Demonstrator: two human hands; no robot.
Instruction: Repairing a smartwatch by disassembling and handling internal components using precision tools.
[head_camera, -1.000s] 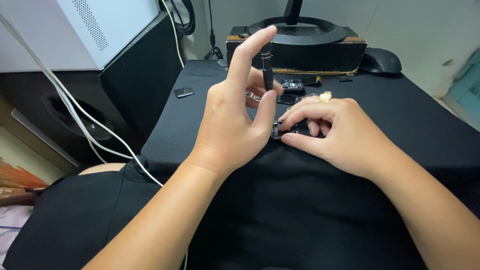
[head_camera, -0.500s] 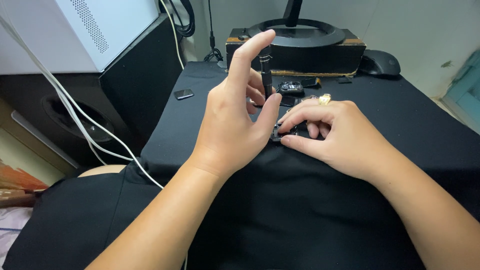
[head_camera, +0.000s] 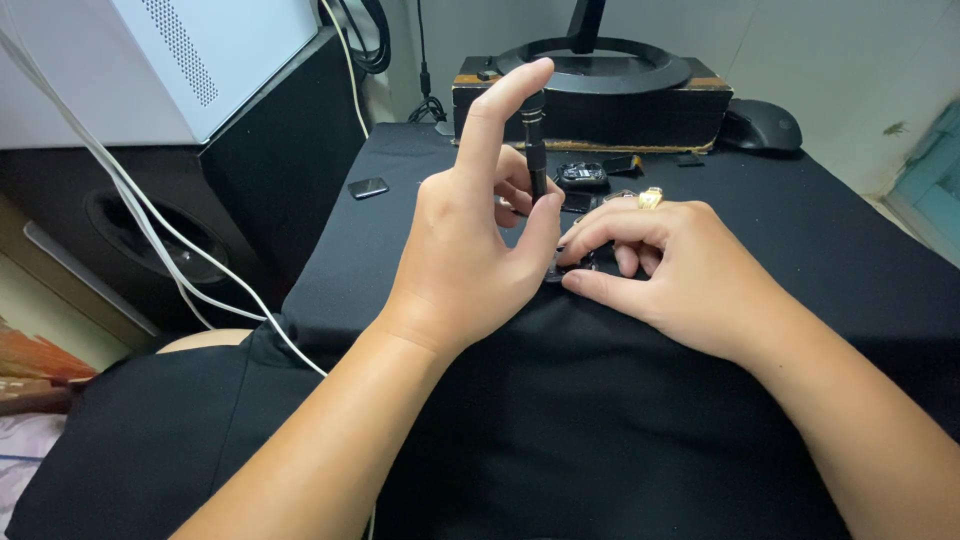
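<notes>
Presently, the left hand (head_camera: 470, 240) holds a slim dark screwdriver (head_camera: 538, 150) upright, its index fingertip resting on the cap at the top while the thumb and the curled fingers close around the shaft lower down. The tip of the tool goes down behind the thumb and cannot be seen. The right hand (head_camera: 680, 265) lies palm down on the black cloth of the tabletop (head_camera: 820, 220), fingers drawn close together and pressed on a small dark part (head_camera: 575, 262) just beside the foot of the screwdriver; most of that part is covered, so its kind cannot be told. A gold ring (head_camera: 650, 198) shows on one finger of this hand. Just beyond the two hands sits another small dark component (head_camera: 582, 175). Farther left on the cloth lies a small flat dark piece (head_camera: 368, 187), well apart from the hands. At the far edge stands a round black stand base (head_camera: 640, 75) on a dark box, with a black computer mouse (head_camera: 762, 125) to its right. White cables (head_camera: 150, 225) hang along the left side.
</notes>
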